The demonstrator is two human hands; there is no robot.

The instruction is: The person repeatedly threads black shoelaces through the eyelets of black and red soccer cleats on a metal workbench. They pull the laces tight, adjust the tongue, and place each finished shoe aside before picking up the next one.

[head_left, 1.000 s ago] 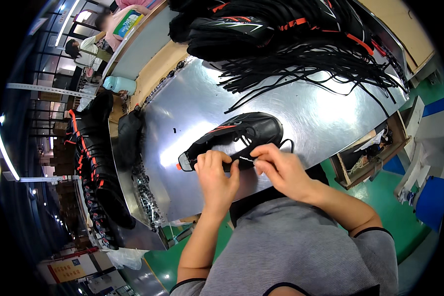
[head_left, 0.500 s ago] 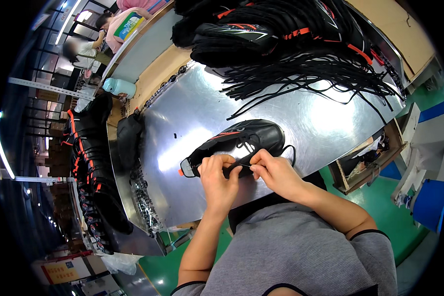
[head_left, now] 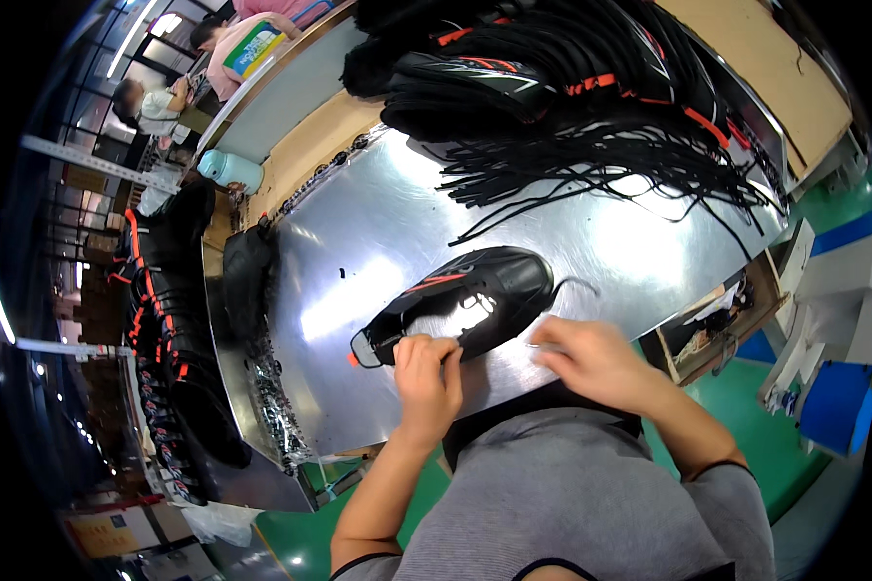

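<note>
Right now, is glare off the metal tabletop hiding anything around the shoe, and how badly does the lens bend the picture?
Head view: bright glare streaks across the metal table, strongest left of the black shoe and showing through its opening; the shoe, left hand and right hand stay readable; fisheye bends the table edges toward the rim; the pile of black laces looks sharp enough; the corners are black.
</note>
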